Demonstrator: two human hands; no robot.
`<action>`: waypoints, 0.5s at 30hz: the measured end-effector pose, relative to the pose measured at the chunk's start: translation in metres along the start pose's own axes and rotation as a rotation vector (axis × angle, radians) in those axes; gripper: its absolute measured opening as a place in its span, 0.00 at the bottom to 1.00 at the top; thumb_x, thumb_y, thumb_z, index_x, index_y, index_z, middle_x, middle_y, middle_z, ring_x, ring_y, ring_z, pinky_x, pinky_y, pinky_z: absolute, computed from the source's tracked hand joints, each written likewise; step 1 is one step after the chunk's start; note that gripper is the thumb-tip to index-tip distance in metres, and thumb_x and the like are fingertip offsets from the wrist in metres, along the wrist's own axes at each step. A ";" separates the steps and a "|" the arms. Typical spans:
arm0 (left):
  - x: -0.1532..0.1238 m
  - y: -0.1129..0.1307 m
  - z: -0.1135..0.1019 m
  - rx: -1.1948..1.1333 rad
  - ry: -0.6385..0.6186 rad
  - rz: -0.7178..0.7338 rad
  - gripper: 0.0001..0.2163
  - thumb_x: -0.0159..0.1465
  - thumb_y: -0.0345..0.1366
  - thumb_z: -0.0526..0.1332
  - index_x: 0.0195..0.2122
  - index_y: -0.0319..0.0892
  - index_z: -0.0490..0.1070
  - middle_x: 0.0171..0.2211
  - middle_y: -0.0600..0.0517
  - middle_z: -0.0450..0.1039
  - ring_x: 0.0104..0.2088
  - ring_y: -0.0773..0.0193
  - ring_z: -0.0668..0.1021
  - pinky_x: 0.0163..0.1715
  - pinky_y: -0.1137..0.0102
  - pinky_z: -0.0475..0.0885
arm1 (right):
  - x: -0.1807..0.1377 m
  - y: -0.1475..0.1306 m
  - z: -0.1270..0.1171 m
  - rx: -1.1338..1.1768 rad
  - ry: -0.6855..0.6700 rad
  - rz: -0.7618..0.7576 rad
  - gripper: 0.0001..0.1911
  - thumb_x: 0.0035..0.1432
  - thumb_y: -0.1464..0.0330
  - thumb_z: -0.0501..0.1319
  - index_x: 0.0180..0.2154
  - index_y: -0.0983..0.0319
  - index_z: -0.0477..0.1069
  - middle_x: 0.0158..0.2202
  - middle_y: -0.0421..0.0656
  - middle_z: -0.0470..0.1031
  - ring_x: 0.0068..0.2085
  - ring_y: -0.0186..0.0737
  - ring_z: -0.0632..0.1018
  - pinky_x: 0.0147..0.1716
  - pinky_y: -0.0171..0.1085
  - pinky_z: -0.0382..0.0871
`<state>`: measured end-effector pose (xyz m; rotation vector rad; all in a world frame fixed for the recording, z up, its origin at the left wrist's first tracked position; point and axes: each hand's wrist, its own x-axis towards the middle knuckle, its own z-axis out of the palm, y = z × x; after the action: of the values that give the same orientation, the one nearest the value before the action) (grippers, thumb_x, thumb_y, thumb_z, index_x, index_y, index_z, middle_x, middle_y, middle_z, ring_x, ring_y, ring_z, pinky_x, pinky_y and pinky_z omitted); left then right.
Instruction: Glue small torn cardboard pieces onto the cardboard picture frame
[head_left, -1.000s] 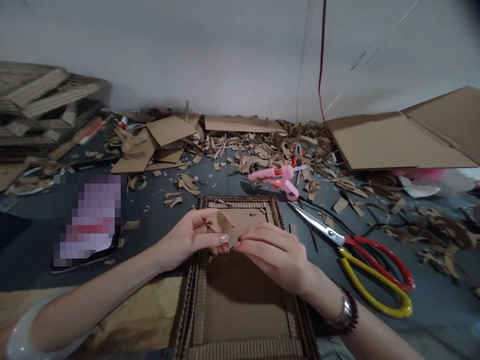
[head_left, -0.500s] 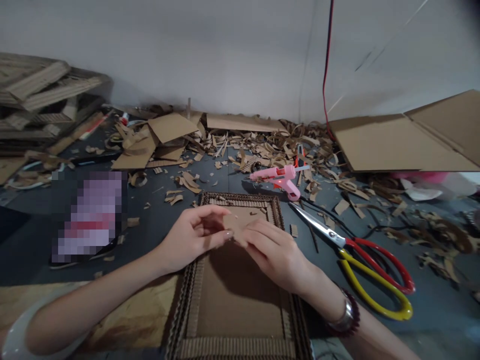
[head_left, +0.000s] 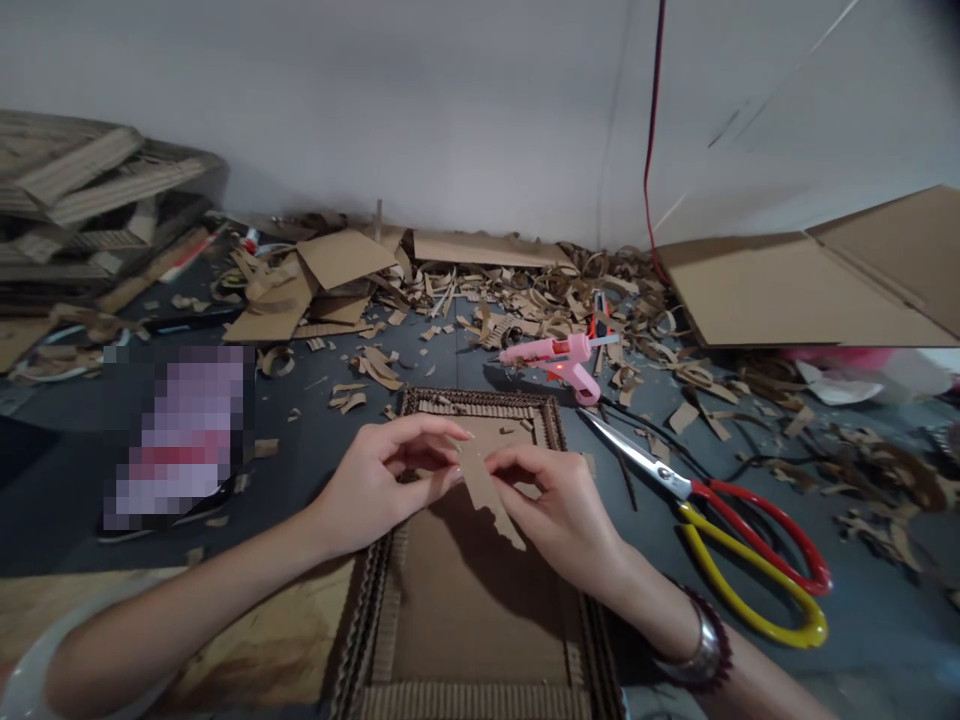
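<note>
My left hand and my right hand hold a narrow, jagged piece of brown cardboard between their fingertips. Its ragged lower end points down and to the right, over a corrugated cardboard frame with a flat brown centre. Both hands hover above the frame's upper half, and the piece's shadow falls on it. Large scissors with red and yellow handles lie to the right of my right hand, and a pink glue gun lies beyond the frame.
A pixelated, obscured object lies left of the frame on the dark work surface. Cardboard scraps are heaped along the white wall. A large cardboard sheet lies at the right, and stacked corrugated strips sit at the left.
My hands have drawn slightly apart, and the cardboard piece now shows as a long, jagged strip pointing downward. Earlier, my fingers covered most of it.
</note>
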<state>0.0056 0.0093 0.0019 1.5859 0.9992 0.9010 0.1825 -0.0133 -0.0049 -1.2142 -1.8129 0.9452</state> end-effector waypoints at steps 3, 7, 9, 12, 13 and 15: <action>0.000 0.000 0.000 -0.001 0.006 -0.002 0.11 0.50 0.26 0.61 0.35 0.39 0.71 0.27 0.52 0.74 0.29 0.69 0.77 0.29 0.79 0.73 | 0.000 0.002 0.003 0.114 0.001 0.104 0.03 0.52 0.70 0.59 0.29 0.61 0.71 0.27 0.40 0.76 0.28 0.34 0.76 0.28 0.32 0.71; 0.000 0.000 0.000 -0.037 0.005 -0.036 0.10 0.50 0.27 0.61 0.35 0.38 0.71 0.27 0.51 0.74 0.28 0.68 0.77 0.29 0.77 0.73 | 0.000 0.007 0.006 0.187 -0.022 0.106 0.04 0.52 0.70 0.58 0.32 0.61 0.71 0.29 0.40 0.77 0.31 0.35 0.77 0.31 0.32 0.71; 0.000 -0.002 0.000 -0.078 0.017 -0.066 0.10 0.50 0.27 0.61 0.35 0.38 0.71 0.27 0.51 0.74 0.27 0.67 0.76 0.28 0.76 0.73 | -0.001 0.008 0.006 0.133 -0.023 0.063 0.05 0.53 0.70 0.57 0.32 0.61 0.72 0.29 0.41 0.77 0.30 0.34 0.77 0.30 0.32 0.71; 0.001 -0.005 0.000 -0.147 0.031 -0.110 0.10 0.51 0.28 0.62 0.35 0.39 0.70 0.27 0.53 0.73 0.26 0.68 0.76 0.26 0.76 0.73 | 0.000 0.006 0.005 0.091 -0.023 0.022 0.07 0.54 0.71 0.57 0.33 0.61 0.74 0.30 0.41 0.78 0.30 0.35 0.77 0.30 0.31 0.70; 0.001 -0.006 0.000 -0.155 0.032 -0.113 0.10 0.51 0.28 0.62 0.35 0.39 0.70 0.27 0.53 0.73 0.26 0.68 0.76 0.26 0.76 0.73 | 0.000 0.005 0.005 0.095 -0.028 0.027 0.08 0.54 0.71 0.56 0.33 0.60 0.74 0.31 0.41 0.78 0.30 0.35 0.77 0.30 0.31 0.70; 0.001 -0.005 0.001 -0.144 0.031 -0.103 0.09 0.50 0.28 0.62 0.34 0.39 0.70 0.26 0.53 0.73 0.26 0.69 0.75 0.27 0.76 0.73 | 0.001 0.005 0.004 0.105 -0.046 0.062 0.09 0.54 0.70 0.56 0.33 0.60 0.75 0.30 0.41 0.78 0.29 0.35 0.77 0.29 0.31 0.70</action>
<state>0.0058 0.0111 -0.0035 1.3911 1.0057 0.9082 0.1804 -0.0120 -0.0107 -1.1985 -1.7467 1.0973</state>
